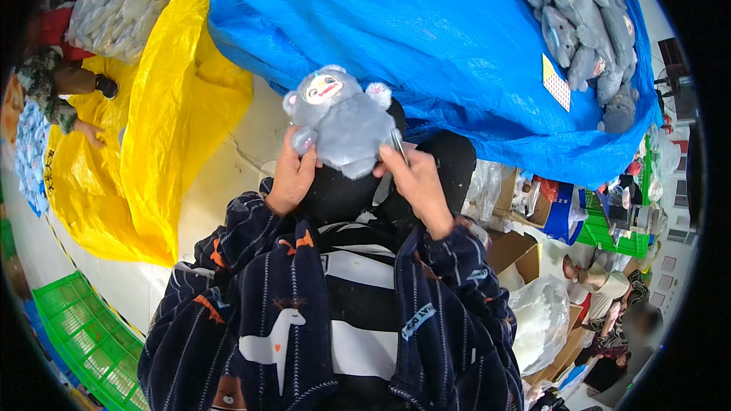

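Observation:
A grey plush toy [346,125] with a pale face and a red mouth rests over my lap, its head toward the upper left. My left hand [294,175] pinches it by a limb at its lower left, thumb on top. At the toy's lower right edge is my right hand [415,186], its fingers closed around a slim metal tool [396,141], possibly tweezers or scissors. The tool's tip lies against the fur. What the fingertips beneath the toy do is hidden.
A blue tarp [426,38] ahead bears a heap of grey plush toys [579,23] and a dotted card [556,84]. On the left lies a yellow sheet [156,129], with a co-worker's hand [90,134] over it. Green crates [91,335], a cardboard box [514,255] and plastic bags [539,320] stand around.

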The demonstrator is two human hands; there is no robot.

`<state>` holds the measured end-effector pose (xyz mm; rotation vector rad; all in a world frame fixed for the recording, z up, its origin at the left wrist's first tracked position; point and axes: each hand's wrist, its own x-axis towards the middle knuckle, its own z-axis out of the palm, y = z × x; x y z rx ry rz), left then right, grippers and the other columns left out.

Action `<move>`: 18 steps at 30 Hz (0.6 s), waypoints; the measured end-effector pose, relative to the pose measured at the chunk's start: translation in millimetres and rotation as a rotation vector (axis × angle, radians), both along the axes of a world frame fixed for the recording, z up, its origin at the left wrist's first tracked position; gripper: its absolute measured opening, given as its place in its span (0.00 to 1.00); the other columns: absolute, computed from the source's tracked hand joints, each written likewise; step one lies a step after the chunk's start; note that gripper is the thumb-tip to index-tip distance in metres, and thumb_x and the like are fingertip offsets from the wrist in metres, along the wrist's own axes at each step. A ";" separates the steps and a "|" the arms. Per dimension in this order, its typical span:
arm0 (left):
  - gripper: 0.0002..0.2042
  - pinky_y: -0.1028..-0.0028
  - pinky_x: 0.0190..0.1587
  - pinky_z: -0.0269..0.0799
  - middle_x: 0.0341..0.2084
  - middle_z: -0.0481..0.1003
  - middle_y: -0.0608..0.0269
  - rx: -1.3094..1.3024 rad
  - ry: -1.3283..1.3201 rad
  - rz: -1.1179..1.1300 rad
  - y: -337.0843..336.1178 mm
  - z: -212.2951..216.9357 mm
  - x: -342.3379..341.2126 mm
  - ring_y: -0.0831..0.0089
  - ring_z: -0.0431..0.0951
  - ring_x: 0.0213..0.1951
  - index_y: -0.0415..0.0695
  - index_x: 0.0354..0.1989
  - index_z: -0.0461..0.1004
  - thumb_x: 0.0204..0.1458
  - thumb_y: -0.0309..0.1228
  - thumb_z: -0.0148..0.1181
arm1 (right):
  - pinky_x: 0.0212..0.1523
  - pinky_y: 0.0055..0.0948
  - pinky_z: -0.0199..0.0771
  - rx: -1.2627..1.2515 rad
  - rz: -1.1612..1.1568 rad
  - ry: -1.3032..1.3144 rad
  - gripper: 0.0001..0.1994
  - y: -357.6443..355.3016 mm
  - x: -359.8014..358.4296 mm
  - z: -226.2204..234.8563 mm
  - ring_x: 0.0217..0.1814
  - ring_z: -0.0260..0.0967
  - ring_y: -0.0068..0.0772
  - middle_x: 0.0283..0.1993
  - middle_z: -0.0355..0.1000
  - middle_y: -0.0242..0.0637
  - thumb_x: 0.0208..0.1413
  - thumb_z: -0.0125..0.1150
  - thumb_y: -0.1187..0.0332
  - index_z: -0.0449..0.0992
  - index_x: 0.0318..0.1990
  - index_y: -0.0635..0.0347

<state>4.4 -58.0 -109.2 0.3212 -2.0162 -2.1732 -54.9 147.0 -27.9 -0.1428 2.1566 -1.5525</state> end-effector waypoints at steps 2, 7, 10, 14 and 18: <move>0.12 0.79 0.34 0.68 0.34 0.69 0.65 0.071 0.063 -0.095 -11.1 4.4 0.2 0.79 0.70 0.30 0.41 0.51 0.60 0.59 0.24 0.48 | 0.16 0.18 0.46 -0.177 -0.124 -0.227 0.14 -8.0 -12.0 -0.3 0.16 0.51 0.12 0.21 0.66 0.28 0.56 0.56 0.60 0.74 0.27 0.64; 0.14 0.77 0.38 0.66 0.35 0.70 0.64 0.090 -0.016 -0.033 -47.7 27.9 -7.0 0.76 0.70 0.34 0.40 0.48 0.64 0.54 0.27 0.57 | 0.14 0.17 0.44 -0.601 -0.170 -0.453 0.10 -13.5 -16.3 -6.0 0.15 0.49 0.13 0.23 0.64 0.29 0.54 0.53 0.67 0.72 0.28 0.64; 0.18 0.72 0.42 0.67 0.38 0.70 0.60 -0.601 0.211 0.192 -55.6 56.7 -3.6 0.70 0.71 0.40 0.40 0.47 0.66 0.48 0.27 0.62 | 0.15 0.17 0.46 -0.621 -0.195 -0.417 0.10 -13.1 -18.5 12.3 0.15 0.48 0.12 0.23 0.64 0.30 0.55 0.53 0.66 0.71 0.29 0.65; 0.23 0.65 0.45 0.68 0.43 0.71 0.54 -1.013 0.523 -0.095 -19.0 94.9 -3.3 0.56 0.72 0.43 0.39 0.48 0.68 0.40 0.25 0.64 | 0.15 0.17 0.46 -0.747 -0.200 -0.531 0.10 -16.0 -13.7 17.2 0.15 0.47 0.13 0.23 0.62 0.28 0.56 0.51 0.65 0.70 0.30 0.64; 0.24 0.64 0.46 0.68 0.44 0.71 0.53 -0.921 0.478 -0.122 4.2 76.7 -12.2 0.54 0.71 0.44 0.40 0.47 0.69 0.37 0.26 0.65 | 0.15 0.17 0.45 -0.804 -0.210 -0.590 0.11 -13.3 -7.8 19.5 0.15 0.46 0.13 0.22 0.60 0.26 0.58 0.49 0.64 0.68 0.28 0.62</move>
